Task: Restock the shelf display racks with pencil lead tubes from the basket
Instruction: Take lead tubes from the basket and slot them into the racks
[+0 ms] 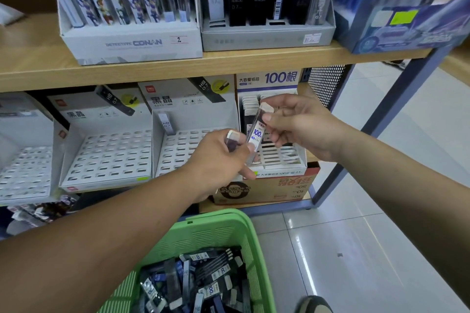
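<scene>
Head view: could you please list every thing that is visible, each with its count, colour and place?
green basket: one, green, bottom centre
loose lead tubes: many, mostly dark, inside the basket
slotted racks: three, white, lower shelf, left and centre
100 rack: one, white, lower shelf, right
Conan box: one, white, upper shelf, left
grey box: one, grey, upper shelf, centre
blue box: one, blue, upper shelf, right
clear tube: one, clear with blue 100 label, pinched by right hand
dark tube: at least one, dark, gripped in left hand
left hand: one, before the racks
right hand: one, before the 100 rack

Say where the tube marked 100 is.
Head view, centre: right hand pinches the tube marked 100, beside the dark tube in the left hand, before the rightmost lower rack.
</scene>
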A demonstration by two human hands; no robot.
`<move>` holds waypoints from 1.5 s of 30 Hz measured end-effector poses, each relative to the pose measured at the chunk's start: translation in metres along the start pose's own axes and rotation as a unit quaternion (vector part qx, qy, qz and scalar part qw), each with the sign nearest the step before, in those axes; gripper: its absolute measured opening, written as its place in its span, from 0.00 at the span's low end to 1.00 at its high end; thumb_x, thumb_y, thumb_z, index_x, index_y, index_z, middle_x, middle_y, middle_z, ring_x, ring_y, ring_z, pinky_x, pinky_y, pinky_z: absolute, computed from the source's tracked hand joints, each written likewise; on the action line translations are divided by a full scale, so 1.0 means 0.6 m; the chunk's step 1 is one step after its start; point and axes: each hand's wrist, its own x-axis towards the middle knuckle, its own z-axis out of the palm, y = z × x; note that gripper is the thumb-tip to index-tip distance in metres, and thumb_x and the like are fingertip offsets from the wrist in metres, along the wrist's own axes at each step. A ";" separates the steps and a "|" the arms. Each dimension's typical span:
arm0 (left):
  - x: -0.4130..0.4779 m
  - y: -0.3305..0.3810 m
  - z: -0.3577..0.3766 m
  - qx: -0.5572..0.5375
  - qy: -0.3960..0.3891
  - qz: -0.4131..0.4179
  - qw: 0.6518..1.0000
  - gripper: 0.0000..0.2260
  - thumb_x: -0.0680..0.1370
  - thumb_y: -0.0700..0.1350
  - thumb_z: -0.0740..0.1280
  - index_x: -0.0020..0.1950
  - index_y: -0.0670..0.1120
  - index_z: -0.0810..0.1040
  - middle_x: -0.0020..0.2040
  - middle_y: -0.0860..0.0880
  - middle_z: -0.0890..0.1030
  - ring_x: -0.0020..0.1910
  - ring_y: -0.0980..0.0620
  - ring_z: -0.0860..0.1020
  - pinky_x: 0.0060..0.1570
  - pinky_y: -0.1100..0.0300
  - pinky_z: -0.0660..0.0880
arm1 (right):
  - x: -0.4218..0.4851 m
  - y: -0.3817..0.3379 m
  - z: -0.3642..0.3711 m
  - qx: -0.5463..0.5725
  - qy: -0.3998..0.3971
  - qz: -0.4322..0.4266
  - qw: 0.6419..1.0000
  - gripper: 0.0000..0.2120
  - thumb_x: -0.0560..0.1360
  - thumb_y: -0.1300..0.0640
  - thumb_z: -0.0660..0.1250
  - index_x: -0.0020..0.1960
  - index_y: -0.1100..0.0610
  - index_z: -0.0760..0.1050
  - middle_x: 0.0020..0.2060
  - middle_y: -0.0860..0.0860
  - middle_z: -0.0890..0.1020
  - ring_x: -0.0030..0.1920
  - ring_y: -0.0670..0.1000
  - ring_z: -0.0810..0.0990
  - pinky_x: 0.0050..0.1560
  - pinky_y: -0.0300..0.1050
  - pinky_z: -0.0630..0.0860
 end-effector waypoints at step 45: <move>0.023 0.030 -0.016 -0.276 0.033 -0.056 0.959 0.08 0.82 0.39 0.70 0.59 0.38 0.79 0.42 0.40 0.84 0.36 0.50 0.83 0.38 0.60 0.82 | -0.025 -0.020 -0.020 -0.223 -0.070 -0.046 0.971 0.17 0.67 0.52 0.81 0.53 0.58 0.84 0.46 0.59 0.87 0.44 0.57 0.85 0.46 0.57 0.82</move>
